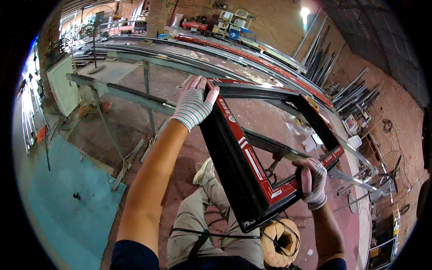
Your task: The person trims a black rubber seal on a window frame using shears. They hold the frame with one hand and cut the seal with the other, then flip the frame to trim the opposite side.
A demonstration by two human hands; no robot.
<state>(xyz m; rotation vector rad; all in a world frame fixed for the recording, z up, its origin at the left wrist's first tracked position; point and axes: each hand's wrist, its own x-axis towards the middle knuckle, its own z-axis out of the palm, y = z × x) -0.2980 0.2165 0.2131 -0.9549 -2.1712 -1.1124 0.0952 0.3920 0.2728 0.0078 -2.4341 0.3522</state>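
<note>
A black rectangular window frame (234,157), with red and white protective film along its face, is held up tilted in front of my body. My left hand (195,102), in a striped fingerless-type glove, grips the frame's far left corner. My right hand (312,181), gloved the same way, is wrapped round the near right side of the frame. The undersides of both grips are hidden by the profile. Beneath the frame runs a grey metal work stand (153,102) with long rails and thin legs.
A yellow roll (281,243) with a black strap sits near my right leg. Blue-green sheeting (74,202) covers the floor at left, near a pale panel (63,87). Long metal profiles (216,58) lie across the back; more lean on the brick wall at right. A fan (390,175) stands there.
</note>
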